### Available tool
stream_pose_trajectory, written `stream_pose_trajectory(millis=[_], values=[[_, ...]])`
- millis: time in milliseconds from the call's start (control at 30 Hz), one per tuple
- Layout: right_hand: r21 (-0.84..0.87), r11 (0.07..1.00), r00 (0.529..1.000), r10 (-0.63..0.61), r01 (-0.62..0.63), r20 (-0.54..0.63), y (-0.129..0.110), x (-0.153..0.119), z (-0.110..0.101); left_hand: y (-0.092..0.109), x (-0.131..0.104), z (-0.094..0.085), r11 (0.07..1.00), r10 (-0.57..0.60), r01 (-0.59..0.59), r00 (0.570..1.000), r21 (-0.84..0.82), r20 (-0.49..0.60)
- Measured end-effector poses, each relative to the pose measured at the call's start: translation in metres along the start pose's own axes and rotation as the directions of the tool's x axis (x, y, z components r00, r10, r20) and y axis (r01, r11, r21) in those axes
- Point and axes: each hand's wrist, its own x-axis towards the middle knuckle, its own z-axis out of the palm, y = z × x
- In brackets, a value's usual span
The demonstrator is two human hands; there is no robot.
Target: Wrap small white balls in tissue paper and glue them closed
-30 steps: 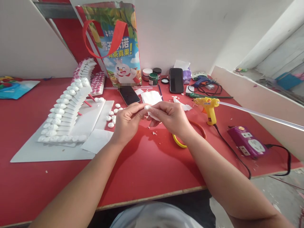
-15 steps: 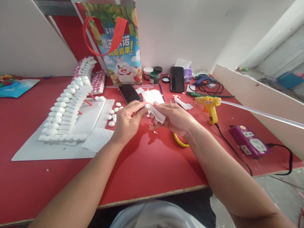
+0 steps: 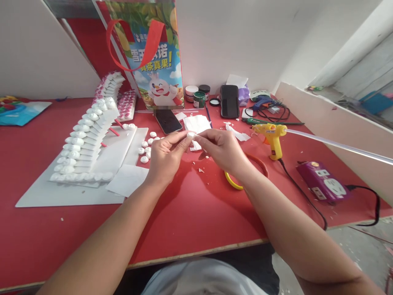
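Left hand [image 3: 166, 157] and right hand [image 3: 221, 149]: grip pinched on white paper piece [image 3: 191, 135], left of yellow glue gun [image 3: 274, 141]. White rosettes [image 3: 147, 150] farther left of gun on counter [image 3: 196, 221].

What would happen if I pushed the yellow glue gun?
The glue gun would probably swing awkwardly, since a long clear stick pokes from its back. The black cord attached below might drag on it. It's perhaps light, looking plastic.

The white piece [image 3: 191, 135] is being partly covered by the left hand [image 3: 166, 157] and right hand [image 3: 221, 149], the ring [image 3: 232, 182] (yellow, reddish) by the right forearm [image 3: 276, 205]; the clear stick [image 3: 337, 146] is being cropped at right.
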Motion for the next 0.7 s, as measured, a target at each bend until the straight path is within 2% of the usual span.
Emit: stream_pose_trajectory(millis=[100,167,333,467,500,567,633,700], values=[[-0.167,0.986,0.987,-0.052,0.026,-0.151,0.0,-0.004,0.005,0.001,-0.002,0.003,1.0,0.011,-0.011,0.999,0.017,-0.051],[-0.206,0.977,0.975,-0.095,0.053,-0.202,-0.001,-0.008,0.01,0.003,-0.003,0.004,0.993,0.077,-0.07,0.995,0.097,-0.069],[-0.163,0.983,0.976,-0.113,0.083,-0.188,-0.008,-0.015,0.015,0.006,-0.006,0.006,0.895,0.33,-0.288,0.941,0.34,-0.07],[-0.067,0.993,0.981,-0.106,0.097,-0.16,-0.01,-0.014,0.01,0.004,-0.009,0.008,0.832,0.433,-0.378,0.9,0.406,-0.049],[-0.07,0.992,0.981,-0.114,0.104,-0.156,-0.009,-0.014,0.007,0.004,-0.009,0.008,0.839,0.428,-0.381,0.903,0.388,-0.039],[-0.107,0.987,0.983,-0.133,0.12,-0.125,-0.008,-0.011,0.001,0.005,-0.007,0.006,0.89,0.353,-0.331,0.936,0.313,-0.015],[-0.141,0.98,0.987,-0.149,0.139,-0.064,-0.006,-0.01,-0.004,0.006,-0.004,0.001,0.955,0.218,-0.219,0.976,0.201,0.026],[-0.144,0.976,0.987,-0.163,0.161,-0.002,-0.005,-0.008,-0.008,0.007,-0.001,-0.004,0.984,0.126,-0.136,0.988,0.111,0.094]])
